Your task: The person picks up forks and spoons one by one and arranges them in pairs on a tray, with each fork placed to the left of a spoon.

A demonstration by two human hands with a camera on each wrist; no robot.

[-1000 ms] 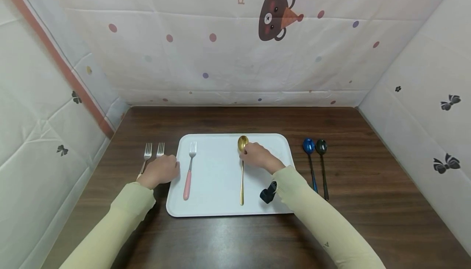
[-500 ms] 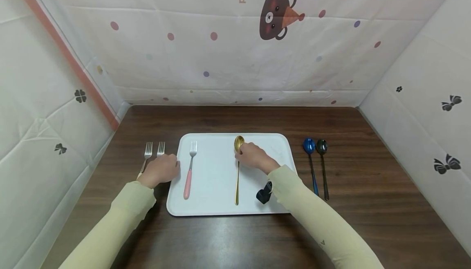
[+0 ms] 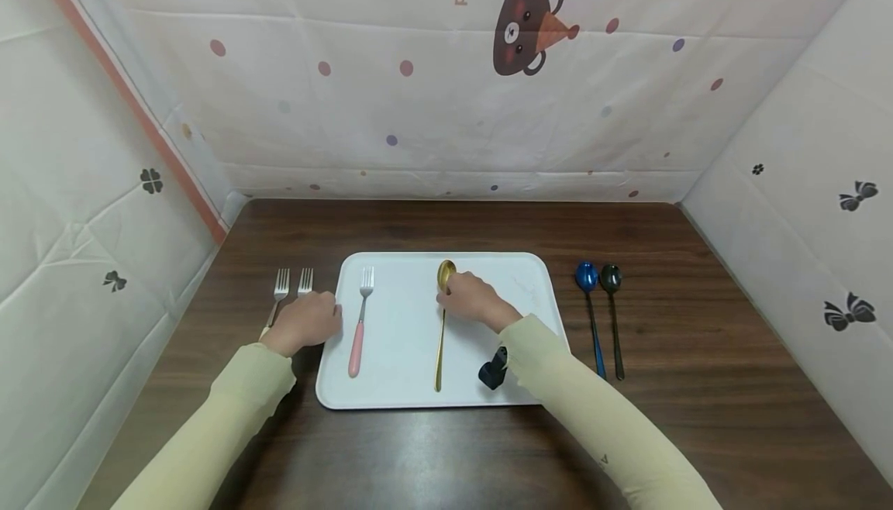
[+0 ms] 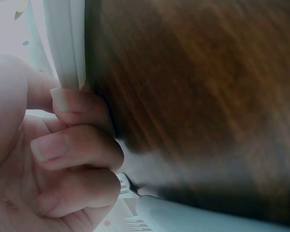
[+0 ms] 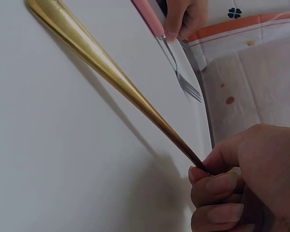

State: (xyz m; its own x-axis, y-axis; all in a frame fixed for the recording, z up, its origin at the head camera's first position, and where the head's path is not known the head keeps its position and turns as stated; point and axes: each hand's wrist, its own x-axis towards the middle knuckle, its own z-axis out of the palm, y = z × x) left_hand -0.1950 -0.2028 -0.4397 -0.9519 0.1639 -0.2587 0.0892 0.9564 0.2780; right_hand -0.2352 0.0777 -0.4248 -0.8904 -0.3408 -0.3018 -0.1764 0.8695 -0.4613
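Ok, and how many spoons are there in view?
3: the gold spoon, pinched by the right hand over the white tray; the blue spoon and black spoon, side by side on the table right of the tray. None appears hidden.

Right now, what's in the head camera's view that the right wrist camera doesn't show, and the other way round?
Only the head view shows the blue spoon and black spoon, the pale yellow sleeves and the bear print on the backdrop.

Only the right wrist view shows the fingernails of the right hand.

Both show that hand pinching the gold spoon, the white tray, the pink-handled fork and the left hand at the tray's edge.
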